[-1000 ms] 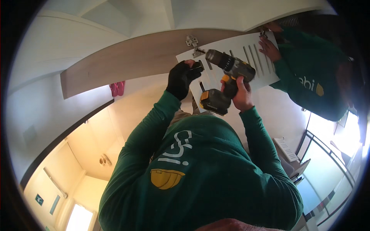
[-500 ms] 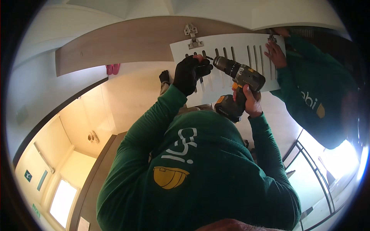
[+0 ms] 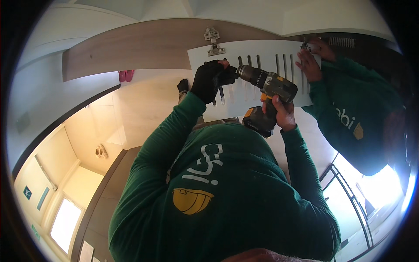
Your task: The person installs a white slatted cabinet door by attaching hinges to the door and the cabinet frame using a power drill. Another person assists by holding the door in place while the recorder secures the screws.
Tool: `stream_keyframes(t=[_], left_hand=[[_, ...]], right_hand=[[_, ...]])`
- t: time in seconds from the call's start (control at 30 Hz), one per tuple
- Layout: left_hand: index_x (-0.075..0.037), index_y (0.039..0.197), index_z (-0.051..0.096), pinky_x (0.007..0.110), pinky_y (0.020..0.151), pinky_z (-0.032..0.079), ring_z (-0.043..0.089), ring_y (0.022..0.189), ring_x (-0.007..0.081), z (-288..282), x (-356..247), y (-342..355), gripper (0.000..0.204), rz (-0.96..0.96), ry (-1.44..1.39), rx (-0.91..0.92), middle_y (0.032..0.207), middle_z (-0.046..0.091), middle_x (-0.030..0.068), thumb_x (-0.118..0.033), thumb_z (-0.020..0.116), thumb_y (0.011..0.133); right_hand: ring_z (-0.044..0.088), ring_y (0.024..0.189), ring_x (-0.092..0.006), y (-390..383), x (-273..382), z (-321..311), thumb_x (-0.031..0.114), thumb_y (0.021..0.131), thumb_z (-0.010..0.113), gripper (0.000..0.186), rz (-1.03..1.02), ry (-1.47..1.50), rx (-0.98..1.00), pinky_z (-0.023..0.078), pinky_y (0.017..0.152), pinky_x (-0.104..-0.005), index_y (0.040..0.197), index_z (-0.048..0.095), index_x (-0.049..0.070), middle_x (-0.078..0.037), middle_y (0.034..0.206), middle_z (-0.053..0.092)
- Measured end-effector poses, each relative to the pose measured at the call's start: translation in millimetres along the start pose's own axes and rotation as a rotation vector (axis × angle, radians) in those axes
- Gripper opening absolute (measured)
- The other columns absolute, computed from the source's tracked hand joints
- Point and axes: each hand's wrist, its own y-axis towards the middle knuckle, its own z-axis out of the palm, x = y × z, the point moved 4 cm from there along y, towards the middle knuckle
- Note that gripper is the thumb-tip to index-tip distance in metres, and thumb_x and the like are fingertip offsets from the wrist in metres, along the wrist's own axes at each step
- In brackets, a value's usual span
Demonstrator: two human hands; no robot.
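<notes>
My bare right hand [image 3: 284,114] grips the handle of a cordless drill [image 3: 281,87], its chuck pointing left. At the chuck's front is my left hand [image 3: 207,83] in a black glove with bare fingertips. Its fingers are closed in a pinch by the bit, and what they hold is hidden. Behind the drill hangs a white slotted panel [image 3: 273,98], its upper left corner joined by a metal hinge [image 3: 215,50] to a long brown board [image 3: 139,48]. A co-worker's hand [image 3: 310,65] rests on the panel's right end, close to a second hinge [image 3: 305,45].
The co-worker in a green sweatshirt [image 3: 366,100] stands close on the right. Beyond are a black-framed railing [image 3: 349,198] and bright light. Pink slippers [image 3: 126,76] and beige shoes [image 3: 101,151] lie on the floor to the left. A brown cabinet [image 3: 104,196] stands at lower left.
The gap between my left fingers and the chuck has narrowed, and the bit is now mostly hidden. The panel and both my hands appear slightly further left.
</notes>
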Motion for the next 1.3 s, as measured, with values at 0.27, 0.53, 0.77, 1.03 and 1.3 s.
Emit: stream_keyframes(t=[0.27,0.53,0.77,1.03,1.3], left_hand=[[0.006,0.116,0.062,0.044,0.091,0.057,0.07,0.102,0.0323,-7,4,7,0.037,-0.046,-0.028,0.044,0.112,0.069,0.021,-0.024,0.059,0.096],[0.003,0.114,0.062,0.044,0.091,0.057,0.069,0.098,0.0285,-7,3,16,0.037,-0.128,-0.07,0.131,0.106,0.069,0.0164,-0.029,0.065,0.094],[-0.002,0.109,0.063,0.041,0.092,0.056,0.067,0.095,0.0256,-19,17,22,0.024,-0.161,-0.205,0.145,0.099,0.067,0.0111,-0.023,0.064,0.097],[0.0,0.114,0.062,0.035,0.095,0.057,0.068,0.099,0.0209,-7,50,43,0.023,0.589,0.416,-0.095,0.104,0.068,0.0094,-0.019,0.055,0.103],[-0.006,0.109,0.068,0.037,0.089,0.054,0.069,0.097,0.0286,5,17,49,0.021,0.487,1.292,-0.261,0.104,0.071,0.0136,-0.018,0.067,0.092]], right_hand=[[0.065,0.075,-0.0168,0,0,-4,0.039,0.098,0.064,0.049,-0.029,-0.038,0.013,0.054,0.067,-0.0316,0.126,0.056,0.0,-0.013,0.1,0.067],[0.064,0.077,-0.0159,5,-5,-15,0.025,0.097,0.067,0.038,-0.084,-0.164,0.086,0.054,0.07,-0.0319,0.124,0.058,0.0,-0.013,0.104,0.068],[0.065,0.083,-0.0161,7,0,-14,0.013,0.09,0.075,0.033,-0.022,-0.256,0.087,0.054,0.076,-0.0322,0.119,0.063,0.001,-0.011,0.103,0.07],[0.067,0.11,-0.0245,31,39,33,0.015,0.081,0.082,0.069,-0.353,-0.684,0.072,0.052,0.093,-0.0346,0.141,0.049,0.007,-0.014,0.115,0.069],[0.067,0.112,-0.0373,66,59,49,0.013,0.083,0.075,0.066,-0.216,-0.889,0.142,0.053,0.092,-0.0384,0.143,0.047,0.009,-0.022,0.119,0.068]])
